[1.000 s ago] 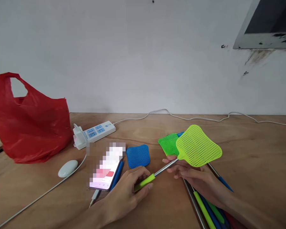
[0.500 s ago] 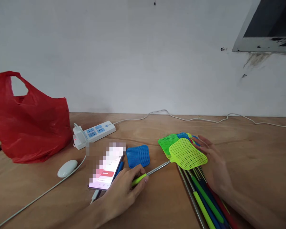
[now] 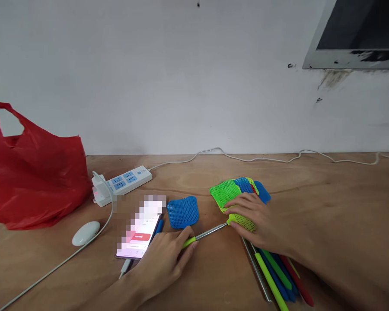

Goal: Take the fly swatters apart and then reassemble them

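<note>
A yellow-green fly swatter with a metal shaft lies across my front, its handle pinched in my left hand. My right hand grips its mesh head from above, fingers on the far side and thumb near the neck, so most of the head is hidden. Under that hand is a pile of other swatters: a green mesh head, a blue one and bits of red and yellow show. Their coloured handles fan toward me. Left of the pile lies a separate blue swatter head.
A lit phone on a charging cable lies by my left hand, partly over the blue swatter's handle. Beyond it sit a white power strip, a white mouse-shaped object and a red plastic bag. A cord runs along the wall.
My right hand has moved left from beside the pile onto the yellow-green swatter's head and closed on it. My left hand keeps its hold on the handle. The view has shifted slightly right.
</note>
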`<state>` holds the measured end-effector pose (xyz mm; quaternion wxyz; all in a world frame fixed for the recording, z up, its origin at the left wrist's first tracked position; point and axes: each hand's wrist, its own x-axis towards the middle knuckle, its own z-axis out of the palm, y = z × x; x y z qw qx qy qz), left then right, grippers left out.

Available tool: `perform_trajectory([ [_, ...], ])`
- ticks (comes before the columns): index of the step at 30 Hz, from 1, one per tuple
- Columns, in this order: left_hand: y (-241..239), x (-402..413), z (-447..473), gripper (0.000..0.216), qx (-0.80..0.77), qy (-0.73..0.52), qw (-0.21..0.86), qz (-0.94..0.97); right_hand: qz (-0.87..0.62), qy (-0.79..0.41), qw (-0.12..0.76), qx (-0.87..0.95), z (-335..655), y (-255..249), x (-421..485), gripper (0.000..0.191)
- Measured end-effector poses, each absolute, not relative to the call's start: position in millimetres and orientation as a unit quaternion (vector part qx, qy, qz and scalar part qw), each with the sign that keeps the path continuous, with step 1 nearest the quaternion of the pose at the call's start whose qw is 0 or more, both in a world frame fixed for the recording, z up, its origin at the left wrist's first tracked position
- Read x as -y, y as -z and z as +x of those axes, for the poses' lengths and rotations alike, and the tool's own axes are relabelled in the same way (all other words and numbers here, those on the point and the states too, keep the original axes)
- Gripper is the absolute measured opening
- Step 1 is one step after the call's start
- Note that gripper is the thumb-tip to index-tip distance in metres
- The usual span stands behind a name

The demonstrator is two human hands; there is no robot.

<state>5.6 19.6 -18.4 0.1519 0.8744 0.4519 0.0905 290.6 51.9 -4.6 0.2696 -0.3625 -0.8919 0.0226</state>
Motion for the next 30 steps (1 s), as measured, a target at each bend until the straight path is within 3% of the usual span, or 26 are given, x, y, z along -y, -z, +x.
perform_trajectory([
  [9,0.1,-9.5,14.1,0.021,-0.443,-0.022,0.076,0.893,-0.293,0.103,0.15,0.938,275.5,-0.6,-47.9,0.01],
  [16,-6.9,-12.3,21.6,0.02,-0.427,0.095,0.017,0.899,-0.281,0.116,0.102,0.947,265.6,-0.2,-46.5,0.011],
  [24,-6.4,-5.9,15.0,0.044,-0.421,0.126,-0.004,0.898,-0.281,0.16,0.084,0.943,260.6,-1.6,-47.4,0.009],
  [30,4.1,-1.1,18.6,0.025,-0.423,0.114,-0.002,0.899,-0.26,0.16,0.06,0.95,256.8,2.4,-42.1,0.006],
])
